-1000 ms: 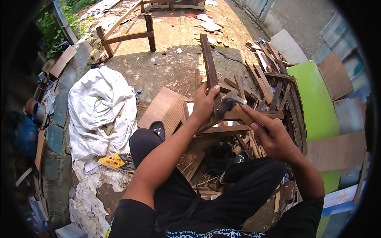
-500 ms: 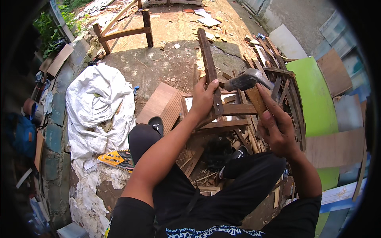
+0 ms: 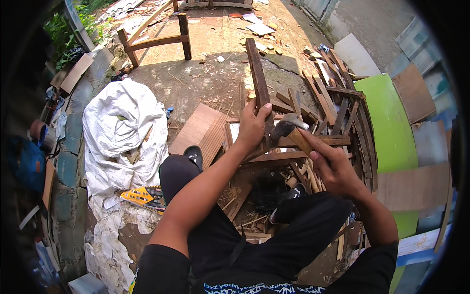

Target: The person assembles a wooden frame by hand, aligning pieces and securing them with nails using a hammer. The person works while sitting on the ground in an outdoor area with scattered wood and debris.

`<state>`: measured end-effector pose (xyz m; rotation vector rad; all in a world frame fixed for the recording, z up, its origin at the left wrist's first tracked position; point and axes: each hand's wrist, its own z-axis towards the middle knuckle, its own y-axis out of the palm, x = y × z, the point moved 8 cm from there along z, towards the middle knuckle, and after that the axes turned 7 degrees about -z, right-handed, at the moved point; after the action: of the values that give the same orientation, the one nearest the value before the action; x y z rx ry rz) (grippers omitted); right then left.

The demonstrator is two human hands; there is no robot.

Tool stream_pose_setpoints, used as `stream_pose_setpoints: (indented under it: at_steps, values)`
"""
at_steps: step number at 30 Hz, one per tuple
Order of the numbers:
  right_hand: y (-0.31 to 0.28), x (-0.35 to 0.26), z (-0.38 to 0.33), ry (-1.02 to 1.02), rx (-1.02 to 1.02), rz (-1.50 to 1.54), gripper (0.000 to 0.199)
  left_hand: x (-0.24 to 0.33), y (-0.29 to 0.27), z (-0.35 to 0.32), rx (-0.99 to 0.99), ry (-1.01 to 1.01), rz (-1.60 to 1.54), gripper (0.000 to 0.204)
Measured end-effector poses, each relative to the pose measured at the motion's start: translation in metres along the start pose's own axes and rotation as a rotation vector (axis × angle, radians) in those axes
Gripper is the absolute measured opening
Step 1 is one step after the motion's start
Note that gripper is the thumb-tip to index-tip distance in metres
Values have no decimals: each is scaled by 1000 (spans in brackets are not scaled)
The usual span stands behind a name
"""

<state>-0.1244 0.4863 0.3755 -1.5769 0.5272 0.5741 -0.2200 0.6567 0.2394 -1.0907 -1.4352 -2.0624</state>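
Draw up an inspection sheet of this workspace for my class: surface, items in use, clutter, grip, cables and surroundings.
Surface: rough brown ground, littered with debris.
Items in use: wooden-handled metal hammer; long dark-brown wooden bar.
Clutter: crumpled white sheeting; heaped brown wood pieces; flat yellow-and-black item.
Grip: left hand closed on the bar; right hand around the hammer's handle.
Cables: nothing seen.
Surroundings: flat bright-green panel and grey wall, both at right.

Strong daylight bleaches the far brown, debris-strewn ground (image 3: 215, 38); soft shade covers the nearer area. A pale glint marks the dark metal hammer head (image 3: 284, 129), slightly blurred. Straight edges bow toward the black, circular vignette.
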Motion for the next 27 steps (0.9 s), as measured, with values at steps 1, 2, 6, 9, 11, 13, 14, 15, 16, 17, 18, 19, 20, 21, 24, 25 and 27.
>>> stream_pose_setpoints:
  at_steps: [1, 2, 6, 9, 11, 13, 14, 15, 16, 17, 18, 19, 20, 21, 24, 25, 27]
  values:
    - [-5, -4, 2, -15, 16, -2, 49, 1, -1, 1, 2, -6, 6, 24]
    - [-11, -8, 6, -35, 30, -7, 48, 2, -2, 3, 5, -13, 13, 24]
    - [-12, 2, -6, 42, 124, 147, 47, 0, 5, -3, 5, -111, 8, 25]
    - [-3, 2, 4, -15, 16, 32, 47, 1, 1, 1, 0, -26, 14, 24]
    - [-14, -11, 6, 10, -4, 50, 47, 4, 2, 0, 6, -45, -15, 24]
    - [-37, -27, 2, 34, 127, 181, 47, 7, -1, -3, 11, -38, 11, 24]
    - [-49, -35, -2, 18, 261, 282, 47, 6, -3, -5, 11, -58, 14, 24]
    - [-57, -37, -7, -6, 392, 382, 47, 7, -6, -5, 14, -69, 19, 24]
    - [-41, -21, -10, -36, 382, 378, 47, 7, -3, -4, 7, -79, 11, 23]
    - [-28, -5, -15, -57, 381, 365, 47, 3, 4, -4, -13, -48, 15, 23]
    - [-7, -3, -9, -59, 217, 190, 46, 6, 6, -3, -27, -10, 41, 23]
    - [-3, -1, -9, -31, 96, 73, 46, 8, 9, -3, -41, 28, 66, 23]
    - [-1, -1, -4, -34, -34, -56, 46, 4, 8, -6, -9, 5, 97, 23]
    - [-8, -7, 0, -29, -18, -14, 46, 7, 5, -4, 2, 5, 74, 23]
    - [-23, -27, -2, 43, 73, 165, 45, 5, 0, 2, -9, -3, 14, 24]
    - [-22, -24, -5, 33, 79, 148, 45, 4, 2, 1, -9, 3, 6, 24]
    - [-14, -10, -8, -1, 96, 119, 45, 3, 4, 0, -13, 26, 0, 25]
